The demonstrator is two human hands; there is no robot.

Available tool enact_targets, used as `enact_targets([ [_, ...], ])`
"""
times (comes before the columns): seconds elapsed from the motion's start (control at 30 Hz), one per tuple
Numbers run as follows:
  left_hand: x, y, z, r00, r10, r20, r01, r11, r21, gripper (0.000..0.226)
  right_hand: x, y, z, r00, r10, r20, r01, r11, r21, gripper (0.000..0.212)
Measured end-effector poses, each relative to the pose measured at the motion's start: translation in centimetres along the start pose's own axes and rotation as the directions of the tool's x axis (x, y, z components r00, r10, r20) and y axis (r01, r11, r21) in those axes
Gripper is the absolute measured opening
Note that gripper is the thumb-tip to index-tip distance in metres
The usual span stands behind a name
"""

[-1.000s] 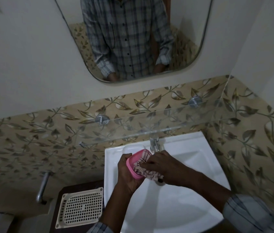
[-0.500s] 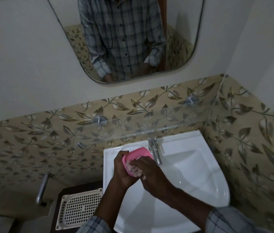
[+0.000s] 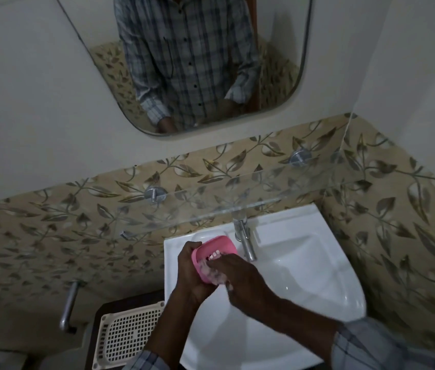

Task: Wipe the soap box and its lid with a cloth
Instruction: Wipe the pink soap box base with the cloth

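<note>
A pink soap box part (image 3: 217,247) is held tilted above the white sink (image 3: 304,263), its hollow side facing me. My left hand (image 3: 192,273) grips it from the left and below. My right hand (image 3: 243,279) presses a pale checked cloth (image 3: 215,275) into the lower part of the hollow, most of the cloth hidden under my fingers. I cannot tell whether this pink piece is the box or its lid. No second pink piece is in view.
A chrome tap (image 3: 244,241) stands just right of the pink piece. A glass shelf (image 3: 211,206) juts from the leaf-patterned tiles above the sink. A cream perforated tray (image 3: 128,335) lies on a dark surface to the left, beside a metal handle (image 3: 68,308). A mirror (image 3: 192,62) hangs above.
The pink piece and both hands have shifted left, away from the tap. The cloth, earlier hanging out over the rim, is now bunched inside the hollow under my right fingers.
</note>
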State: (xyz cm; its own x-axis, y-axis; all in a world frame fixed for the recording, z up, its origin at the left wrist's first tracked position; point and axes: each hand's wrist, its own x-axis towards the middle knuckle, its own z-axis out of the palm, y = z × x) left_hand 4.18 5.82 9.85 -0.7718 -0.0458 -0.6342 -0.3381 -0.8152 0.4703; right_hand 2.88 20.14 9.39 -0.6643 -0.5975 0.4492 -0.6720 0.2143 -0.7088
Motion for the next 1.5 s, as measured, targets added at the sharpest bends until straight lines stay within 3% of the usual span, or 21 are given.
enact_targets([
  [0.07, -0.4, 0.4, -0.1, 0.993, -0.100, 0.055, 0.097, 0.994, 0.050, 0.071, 0.8, 3.5, -3.8, 0.907, -0.349, 0.236, 0.387, 0.911, -0.140, 0.030],
  [0.13, -0.3, 0.2, 0.2, 0.990, -0.121, 0.078, 0.119, 0.992, 0.037, 0.074, 1.8, 5.2, -5.9, 0.823, -0.406, 0.396, 0.526, 0.808, -0.265, 0.020],
  [0.2, 0.0, 0.0, 0.9, 0.999, -0.034, 0.035, 0.034, 0.999, -0.001, 0.059, 1.7, 4.0, -4.5, 0.930, -0.227, 0.288, 0.305, 0.914, -0.265, 0.030],
  [0.27, 0.2, -1.0, 1.4, 0.987, 0.125, -0.100, -0.123, 0.992, 0.027, 0.032, 1.5, 1.0, -2.0, 0.982, 0.174, 0.076, -0.169, 0.983, -0.065, 0.033],
  [0.33, 0.5, -2.1, 1.1, 0.954, 0.253, -0.163, -0.247, 0.967, 0.053, 0.024, 2.9, -1.5, -0.5, 0.808, 0.583, 0.080, -0.575, 0.752, 0.322, 0.025],
  [0.37, 0.5, -2.4, 1.0, 0.944, 0.287, -0.165, -0.279, 0.958, 0.065, 0.026, 3.6, -2.2, 0.0, 0.701, 0.699, 0.140, -0.660, 0.561, 0.499, 0.022],
  [0.4, 0.2, -2.3, 0.9, 0.941, 0.300, -0.159, -0.291, 0.954, 0.078, 0.028, 4.0, -2.6, 0.0, 0.661, 0.731, 0.169, -0.673, 0.478, 0.564, 0.020],
  [0.43, -0.1, -1.9, 0.7, 0.940, 0.306, -0.152, -0.296, 0.952, 0.084, 0.028, 3.9, -2.8, -0.3, 0.716, 0.688, 0.120, -0.642, 0.582, 0.499, 0.019],
  [0.5, -0.3, -0.5, 0.3, 0.976, 0.177, -0.125, -0.174, 0.984, 0.034, 0.027, 2.7, -2.1, -1.4, 0.947, 0.298, 0.120, -0.308, 0.949, 0.074, 0.035],
  [0.57, -0.2, 0.0, -0.3, 0.992, 0.015, -0.124, -0.010, 0.999, 0.042, 0.048, 1.5, 0.4, -2.7, 0.940, -0.091, 0.328, 0.158, 0.970, -0.187, 0.047],
  [0.6, -0.2, -0.1, -0.5, 0.991, -0.005, -0.136, 0.015, 0.998, 0.067, 0.052, 1.3, 1.2, -3.3, 0.907, -0.121, 0.404, 0.226, 0.948, -0.224, 0.047],
  [0.63, -0.4, -0.4, -0.3, 0.990, 0.011, -0.142, 0.000, 0.997, 0.081, 0.048, 1.3, 1.5, -3.3, 0.906, -0.091, 0.413, 0.195, 0.957, -0.216, 0.047],
  [0.7, -0.5, -1.7, 0.2, 0.973, 0.154, -0.175, -0.135, 0.984, 0.116, 0.038, 1.5, 0.4, -2.4, 0.936, 0.194, 0.294, -0.204, 0.979, 0.002, 0.049],
  [0.77, -0.4, -3.0, 0.1, 0.920, 0.323, -0.222, -0.259, 0.926, 0.274, 0.038, 2.3, -1.5, -1.5, 0.799, 0.541, 0.262, -0.599, 0.680, 0.422, 0.043],
  [0.8, -0.3, -3.4, -0.3, 0.889, 0.401, -0.222, -0.308, 0.881, 0.360, 0.043, 2.6, -1.8, -1.1, 0.718, 0.633, 0.290, -0.662, 0.491, 0.567, 0.042],
  [0.87, -0.3, -3.8, -0.5, 0.858, 0.494, -0.144, -0.390, 0.807, 0.444, 0.052, 2.5, -1.7, -0.9, 0.650, 0.673, 0.353, -0.692, 0.330, 0.642, 0.049],
  [0.97, -0.3, -3.2, -0.2, 0.878, 0.476, -0.047, -0.416, 0.808, 0.417, 0.073, 1.6, -2.0, -0.8, 0.717, 0.642, 0.273, -0.657, 0.492, 0.571, 0.075],
  [1.07, -0.2, -3.4, 0.3, 0.886, 0.463, 0.034, -0.442, 0.820, 0.364, 0.076, 1.4, -2.1, -0.7, 0.773, 0.623, 0.117, -0.587, 0.633, 0.505, 0.080],
  [1.2, 0.1, -3.9, 0.2, 0.848, 0.524, 0.084, -0.517, 0.779, 0.356, 0.041, 0.9, -1.6, -1.9, 0.755, 0.648, 0.097, -0.590, 0.608, 0.532, 0.068],
  [1.4, 0.9, -3.1, 0.5, 0.780, 0.624, 0.051, -0.581, 0.691, 0.429, 0.073, 1.1, -2.6, -1.7, 0.703, 0.709, 0.058, -0.627, 0.579, 0.522, 0.055],
  [1.5, 0.9, -3.1, 0.4, 0.831, 0.555, -0.034, -0.511, 0.787, 0.346, 0.070, 1.2, -2.3, -2.0, 0.802, 0.597, 0.024, -0.553, 0.728, 0.405, 0.042],
])
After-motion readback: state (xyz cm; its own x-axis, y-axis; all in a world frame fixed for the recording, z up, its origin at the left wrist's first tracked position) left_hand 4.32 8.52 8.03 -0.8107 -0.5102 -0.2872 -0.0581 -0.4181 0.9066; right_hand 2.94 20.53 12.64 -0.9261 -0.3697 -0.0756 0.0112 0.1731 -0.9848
